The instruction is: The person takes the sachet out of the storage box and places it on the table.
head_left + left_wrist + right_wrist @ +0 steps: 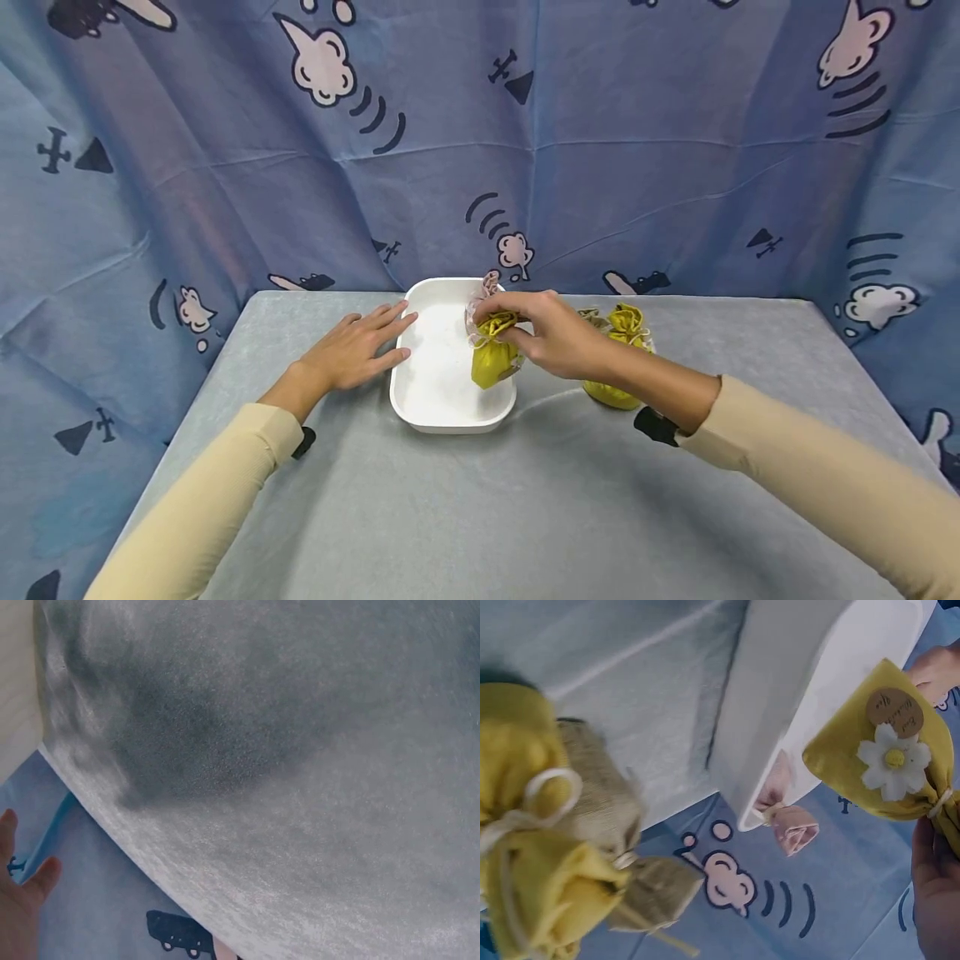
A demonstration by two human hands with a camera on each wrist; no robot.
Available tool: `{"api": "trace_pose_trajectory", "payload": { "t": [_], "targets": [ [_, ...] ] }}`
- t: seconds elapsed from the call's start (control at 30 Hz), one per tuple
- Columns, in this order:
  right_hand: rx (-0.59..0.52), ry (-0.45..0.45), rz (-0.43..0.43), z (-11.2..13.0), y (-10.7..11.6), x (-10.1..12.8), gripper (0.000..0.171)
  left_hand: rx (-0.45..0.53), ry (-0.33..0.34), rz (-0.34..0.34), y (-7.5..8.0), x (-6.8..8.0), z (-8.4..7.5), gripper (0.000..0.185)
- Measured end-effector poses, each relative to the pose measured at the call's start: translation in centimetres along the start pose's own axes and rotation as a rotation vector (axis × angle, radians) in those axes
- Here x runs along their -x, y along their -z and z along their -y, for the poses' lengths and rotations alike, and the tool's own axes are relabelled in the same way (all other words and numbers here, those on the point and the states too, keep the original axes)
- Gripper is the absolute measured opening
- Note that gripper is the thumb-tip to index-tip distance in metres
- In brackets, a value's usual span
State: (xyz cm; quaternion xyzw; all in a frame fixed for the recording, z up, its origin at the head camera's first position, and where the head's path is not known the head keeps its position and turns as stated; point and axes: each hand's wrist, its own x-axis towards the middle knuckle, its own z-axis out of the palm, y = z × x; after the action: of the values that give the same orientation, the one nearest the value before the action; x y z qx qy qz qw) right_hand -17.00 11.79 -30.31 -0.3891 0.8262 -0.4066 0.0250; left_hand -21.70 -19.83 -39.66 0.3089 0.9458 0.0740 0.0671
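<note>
A small yellow drawstring pouch [491, 360] hangs from my right hand [558, 333], pinched at its gathered neck over the right side of a white tray [435, 408]. In the right wrist view this pouch [840, 754] shows a white flower and a round brown tag. A pink pouch [476, 310] stands at the tray's back right corner, partly behind the held one. My left hand [360, 346] has its fingers spread, fingertips at the tray's left rim. Right of the tray, partly hidden by my right arm, are another yellow pouch [628, 325] and a brownish pouch [604, 780].
A grey cloth-covered table [480, 517] lies under everything. Behind it hangs a blue patterned curtain [600, 183], close to the table's back edge. The two pouches on the right stand close together beneath my right forearm.
</note>
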Motion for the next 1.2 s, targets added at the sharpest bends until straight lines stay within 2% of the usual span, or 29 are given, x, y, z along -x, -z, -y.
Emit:
{"api": "trace_pose_trajectory", "payload": {
  "t": [0.3,0.53,0.83,1.2],
  "targets": [
    [0.005,-0.017,-0.043,-1.0,1.9,2.4,0.04,-0.002,-0.003,-0.016,0.0,0.0,-0.1,0.065],
    [0.014,-0.084,-0.053,-2.0,3.0,3.9,0.039,-0.001,0.001,-0.007,-0.1,-0.1,-0.1,0.065],
    [0.015,-0.075,-0.032,-3.3,2.9,5.2,0.04,-0.005,0.001,-0.009,-0.1,-0.1,0.0,0.066],
    [-0.008,-0.166,-0.003,-4.3,2.4,6.6,0.038,0.001,-0.003,-0.011,-0.1,0.0,0.0,0.066]
  ]
}}
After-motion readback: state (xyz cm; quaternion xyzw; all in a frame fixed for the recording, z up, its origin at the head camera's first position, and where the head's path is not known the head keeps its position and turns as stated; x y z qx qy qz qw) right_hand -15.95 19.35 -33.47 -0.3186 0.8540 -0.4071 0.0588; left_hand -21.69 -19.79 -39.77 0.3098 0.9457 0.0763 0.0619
